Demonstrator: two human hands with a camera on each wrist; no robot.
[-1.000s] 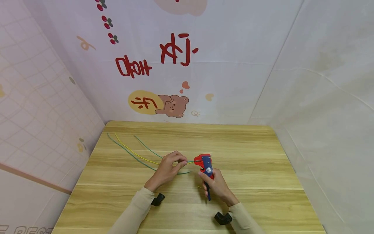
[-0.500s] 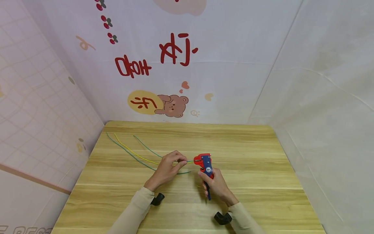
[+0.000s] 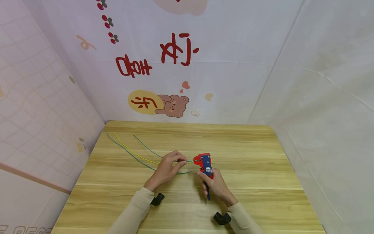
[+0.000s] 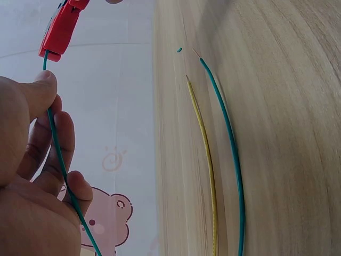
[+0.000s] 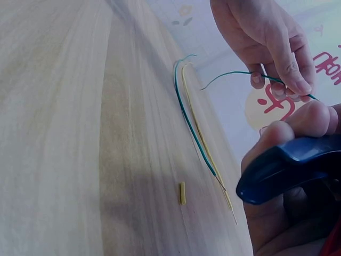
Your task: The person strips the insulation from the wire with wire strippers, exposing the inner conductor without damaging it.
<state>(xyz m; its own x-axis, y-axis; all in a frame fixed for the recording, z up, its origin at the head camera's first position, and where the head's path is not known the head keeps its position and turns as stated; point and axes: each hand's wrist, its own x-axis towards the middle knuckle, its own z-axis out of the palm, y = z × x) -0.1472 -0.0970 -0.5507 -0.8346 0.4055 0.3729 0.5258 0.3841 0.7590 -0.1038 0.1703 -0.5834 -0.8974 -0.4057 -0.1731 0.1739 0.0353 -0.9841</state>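
My left hand (image 3: 168,166) pinches a green wire (image 4: 57,144) between thumb and index finger, close to its end. That end runs into the red head of a wire stripper (image 3: 206,160), whose blue handles my right hand (image 3: 217,184) grips. The wire's tip is hidden inside the tool. Below the held wire, a yellow wire (image 4: 205,144) and a second green wire (image 4: 233,144) lie side by side on the table. Both show bare metal at their near ends.
A short yellow piece of insulation (image 5: 183,193) lies on the wooden table (image 3: 263,182) near the right hand. A small green piece (image 4: 179,50) lies beyond the wire ends. Printed cloth walls (image 3: 233,81) stand at the back and sides.
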